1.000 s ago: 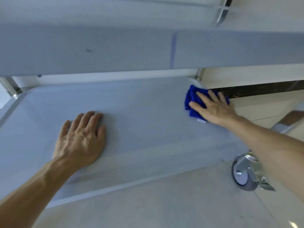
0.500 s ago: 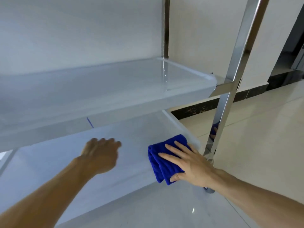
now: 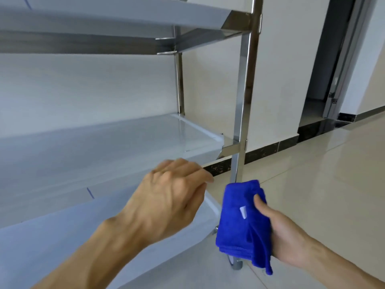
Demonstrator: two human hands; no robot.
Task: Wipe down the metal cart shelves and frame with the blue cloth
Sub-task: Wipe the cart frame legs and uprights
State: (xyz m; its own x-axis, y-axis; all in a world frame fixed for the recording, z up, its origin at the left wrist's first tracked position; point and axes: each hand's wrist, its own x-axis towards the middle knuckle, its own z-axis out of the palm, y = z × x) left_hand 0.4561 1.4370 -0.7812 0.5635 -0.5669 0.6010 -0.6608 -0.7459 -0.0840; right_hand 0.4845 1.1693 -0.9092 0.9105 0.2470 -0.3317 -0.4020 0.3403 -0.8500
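The metal cart fills the left of the view, with a top shelf (image 3: 116, 19), a middle shelf (image 3: 116, 147) and a bottom shelf (image 3: 68, 232). Its shiny front-right post (image 3: 242, 97) rises just behind the cloth. My right hand (image 3: 285, 232) holds the folded blue cloth (image 3: 239, 222) in the air, off the shelves, beside the bottom shelf's right corner; the thumb lies over the cloth. My left hand (image 3: 173, 195) hovers in front of the middle shelf's front edge with fingers loosely curled, holding nothing.
A caster wheel (image 3: 236, 264) shows under the cloth at the cart's front-right corner. Beige tiled floor (image 3: 323, 184) spreads to the right. A white wall with a dark baseboard (image 3: 268, 151) stands behind, and a dark door frame (image 3: 341, 59) at the right.
My right hand lifted the cloth off the bottom shelf and now grips it in the air. My left hand rose from the bottom shelf. The view tilted up, showing all three shelves.
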